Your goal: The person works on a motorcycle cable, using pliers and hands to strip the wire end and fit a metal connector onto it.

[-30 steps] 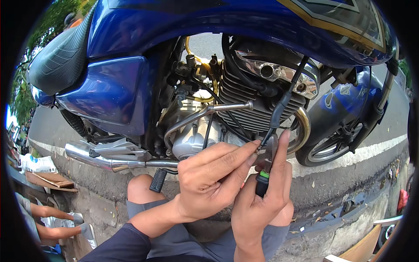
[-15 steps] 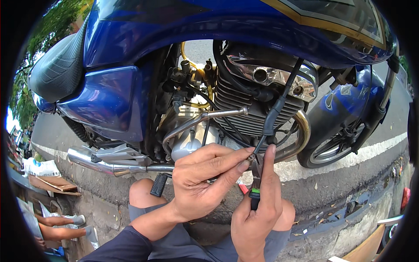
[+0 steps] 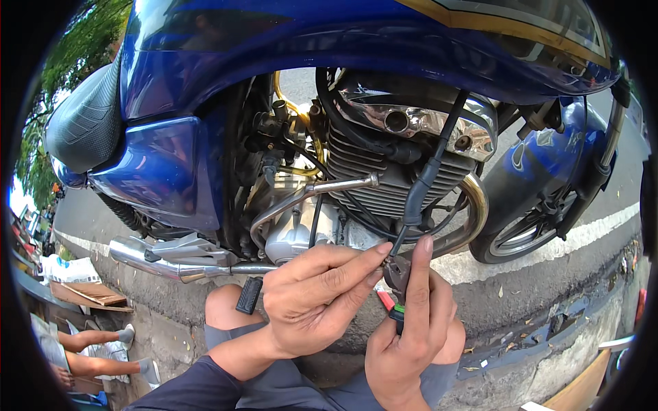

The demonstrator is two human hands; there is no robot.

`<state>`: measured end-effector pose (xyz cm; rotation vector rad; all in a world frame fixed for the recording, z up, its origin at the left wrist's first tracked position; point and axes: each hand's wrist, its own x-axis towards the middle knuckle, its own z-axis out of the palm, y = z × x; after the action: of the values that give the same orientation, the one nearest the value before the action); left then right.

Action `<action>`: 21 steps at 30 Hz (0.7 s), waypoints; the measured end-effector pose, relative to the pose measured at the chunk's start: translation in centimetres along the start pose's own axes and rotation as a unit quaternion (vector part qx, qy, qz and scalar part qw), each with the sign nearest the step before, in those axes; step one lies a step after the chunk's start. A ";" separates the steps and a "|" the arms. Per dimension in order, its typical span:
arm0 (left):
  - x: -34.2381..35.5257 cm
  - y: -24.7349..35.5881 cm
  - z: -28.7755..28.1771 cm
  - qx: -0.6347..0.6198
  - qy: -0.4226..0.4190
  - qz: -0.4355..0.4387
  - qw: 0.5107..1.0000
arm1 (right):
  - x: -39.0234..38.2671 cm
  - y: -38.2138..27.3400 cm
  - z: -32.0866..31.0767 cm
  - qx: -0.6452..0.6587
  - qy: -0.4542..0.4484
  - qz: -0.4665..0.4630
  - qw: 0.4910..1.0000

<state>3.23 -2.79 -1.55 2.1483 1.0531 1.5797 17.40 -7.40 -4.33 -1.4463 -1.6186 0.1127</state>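
Observation:
In the middle, a black cable hangs from the motorcycle's engine. My left hand is closed, pinching the small metal end of the cable between thumb and fingertips. My right hand grips a pair of pliers with a black and green handle, its index finger stretched up along the tool. The pliers' jaws are at the cable end, beside my left fingertips; whether they clamp it is unclear. A red object shows partly behind them, mostly hidden.
The blue motorcycle spans the view, with a seat, chrome exhaust, foot peg and front wheel. At left are another person's legs, boards and a white sack. The road and broken kerb lie below.
Both hands, the pliers and the cable end have moved a little left and downward in the picture. The whole bike also shifts down and left, as the view has moved.

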 end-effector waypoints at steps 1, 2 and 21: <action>-0.1 0.1 0.0 0.000 0.000 0.000 1.000 | -0.1 0.1 0.1 -0.005 0.005 -0.005 1.000; -0.1 0.1 0.0 0.009 0.002 0.002 1.000 | -0.1 0.1 0.2 -0.005 0.005 -0.004 1.000; -1.0 0.7 1.2 0.042 0.015 0.002 0.999 | -1.0 0.2 0.2 -0.036 0.027 0.025 0.999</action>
<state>4.44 -3.73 -2.21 2.1892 1.1435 1.6005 17.29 -8.09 -5.13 -1.5329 -1.5567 0.0438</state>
